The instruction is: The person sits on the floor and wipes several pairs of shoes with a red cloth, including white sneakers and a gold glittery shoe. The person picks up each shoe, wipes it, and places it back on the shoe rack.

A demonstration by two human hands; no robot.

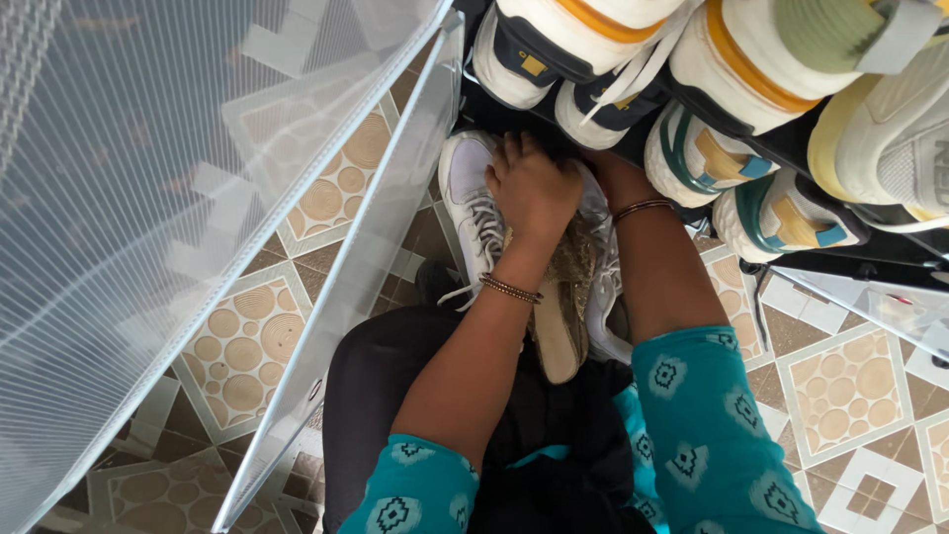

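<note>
My left hand (534, 183) lies knuckles up on the front of a gold glittery shoe (565, 297), fingers curled down over it. The shoe lies sole-side out between two white lace-up sneakers, one to the left (467, 193) and one to the right (605, 292), all on the floor at the foot of a shoe rack. My right forearm, with a bangle (641, 208), reaches in beside them. My right hand (605, 166) is mostly hidden behind my left hand and under the rack.
Above, black rack shelves (791, 148) hold several white sneakers with orange (751, 59) and teal (712, 158) trim. Translucent ribbed plastic panels (178, 198) stand open at the left. Patterned floor tiles (850, 386) lie all around, and my dark-clad knee (376, 396) is below.
</note>
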